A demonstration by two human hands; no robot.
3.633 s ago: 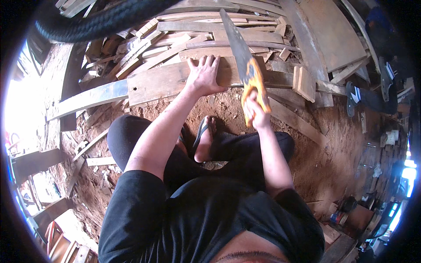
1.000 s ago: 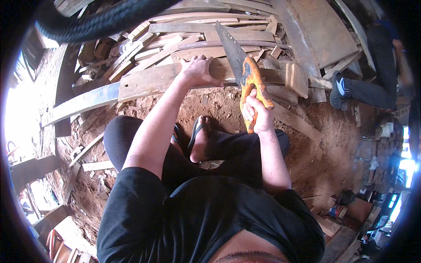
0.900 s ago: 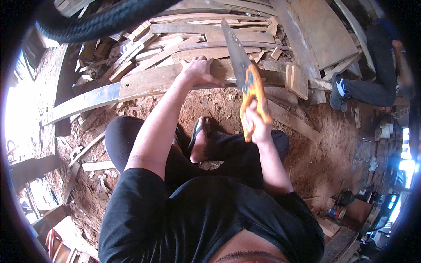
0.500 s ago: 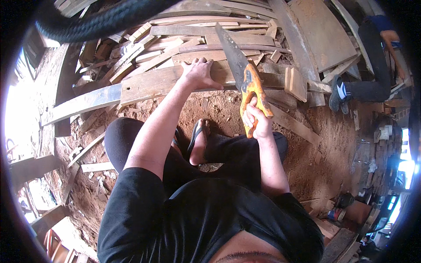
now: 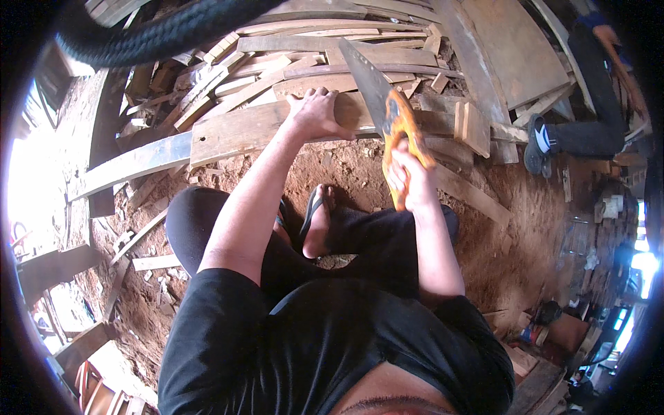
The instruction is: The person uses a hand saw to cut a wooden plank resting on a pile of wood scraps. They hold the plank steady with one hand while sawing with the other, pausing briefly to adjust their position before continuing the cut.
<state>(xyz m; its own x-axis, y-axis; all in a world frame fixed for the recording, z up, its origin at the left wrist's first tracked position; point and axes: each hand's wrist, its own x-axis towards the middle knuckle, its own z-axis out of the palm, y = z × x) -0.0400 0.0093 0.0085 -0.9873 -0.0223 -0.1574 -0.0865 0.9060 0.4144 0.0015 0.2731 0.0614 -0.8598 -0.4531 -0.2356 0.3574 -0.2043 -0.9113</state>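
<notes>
My left hand [image 5: 318,116] grips a brown wooden board [image 5: 232,138] from above, its fingers over the far edge and the thumb along the near side. The board lies crosswise in front of my knees, with a small hole near its left end. Closed around the orange handle of a hand saw [image 5: 403,128] is my right hand [image 5: 409,178], slightly blurred. The saw's grey blade points away from me and crosses over the board, right of my left hand. Whether its teeth touch the wood, I cannot tell.
Scrap planks [image 5: 332,45] are heaped beyond the board. Small wood blocks [image 5: 472,130] stand by its right end. A large flat panel [image 5: 515,55] leans at the back right, near another person's shoe [image 5: 537,145]. A dark braided cable [image 5: 159,38] crosses the upper left.
The saw and my right hand have shifted slightly up and to the right. My left hand stays on the board. The other person at the right has moved a little.
</notes>
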